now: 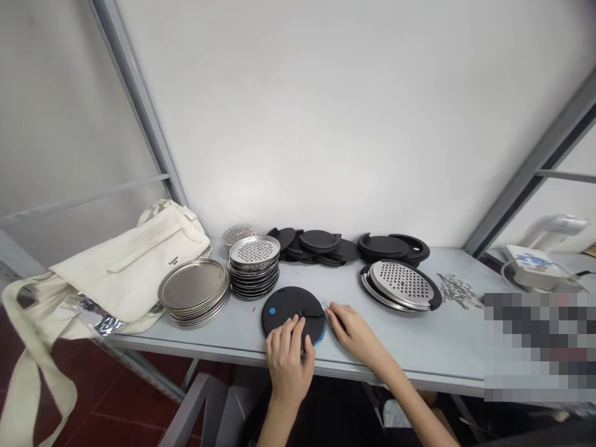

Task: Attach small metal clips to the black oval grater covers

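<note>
A round black disc [293, 304] with a blue dot lies near the table's front edge, a raised bar across its top and a strip of blue along its lower right rim. Flat on its near part rest the outstretched fingers of my left hand [289, 354], thumb apart. At the disc's right rim, my right hand [351, 329] is closed in a pinch on a small metal wire clip [325, 306]. Most of that clip is hidden by the fingers. Whether it is fastened to the disc, I cannot tell.
Left of the disc stand stacked metal lids [193, 285] and stacked perforated plates [254, 250]. Black round parts [319, 241] line the wall. To the right are perforated discs [403, 284] and a pile of wire clips [459, 290]. A cream bag [130, 261] lies far left.
</note>
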A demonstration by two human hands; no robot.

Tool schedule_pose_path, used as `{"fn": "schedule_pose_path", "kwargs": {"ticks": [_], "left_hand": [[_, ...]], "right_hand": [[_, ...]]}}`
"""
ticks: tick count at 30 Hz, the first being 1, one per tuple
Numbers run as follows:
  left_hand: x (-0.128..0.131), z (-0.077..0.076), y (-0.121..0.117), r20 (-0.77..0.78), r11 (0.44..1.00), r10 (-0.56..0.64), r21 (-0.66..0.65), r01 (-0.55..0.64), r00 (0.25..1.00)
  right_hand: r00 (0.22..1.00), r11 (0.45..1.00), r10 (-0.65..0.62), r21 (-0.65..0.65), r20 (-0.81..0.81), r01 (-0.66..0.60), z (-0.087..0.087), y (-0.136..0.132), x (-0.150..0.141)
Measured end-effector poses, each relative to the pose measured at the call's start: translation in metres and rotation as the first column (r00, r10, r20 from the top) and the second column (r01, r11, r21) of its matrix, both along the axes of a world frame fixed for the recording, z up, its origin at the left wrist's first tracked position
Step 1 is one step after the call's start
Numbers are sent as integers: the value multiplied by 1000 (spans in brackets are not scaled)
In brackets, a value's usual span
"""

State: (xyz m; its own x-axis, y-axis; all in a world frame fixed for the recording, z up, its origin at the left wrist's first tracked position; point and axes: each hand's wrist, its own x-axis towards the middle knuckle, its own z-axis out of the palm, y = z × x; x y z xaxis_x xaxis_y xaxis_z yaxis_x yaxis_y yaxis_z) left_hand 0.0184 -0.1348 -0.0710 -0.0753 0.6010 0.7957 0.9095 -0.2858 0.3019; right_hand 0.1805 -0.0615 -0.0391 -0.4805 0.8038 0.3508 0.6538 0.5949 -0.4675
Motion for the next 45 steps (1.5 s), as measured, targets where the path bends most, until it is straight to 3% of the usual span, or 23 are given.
{"fn": "schedule_pose_path", "kwargs": {"ticks": [9, 20, 30, 45], "left_hand": [[-4, -5, 1, -54, 998, -19, 52, 21, 998], [-1, -2, 3, -78, 998, 50, 34, -48, 996], [0, 2, 4, -75, 999, 48, 20, -47, 996], [-8, -10, 4, -81, 991, -39, 124, 48, 996]], "right_hand": [[998, 998, 62, 10, -8, -62, 2, -2, -2], [992, 991, 117, -52, -56, -119, 15, -3, 2], [991, 990, 91, -100, -99, -101, 17, -5, 2], [988, 987, 55, -139, -141, -74, 16, -9, 1]]}}
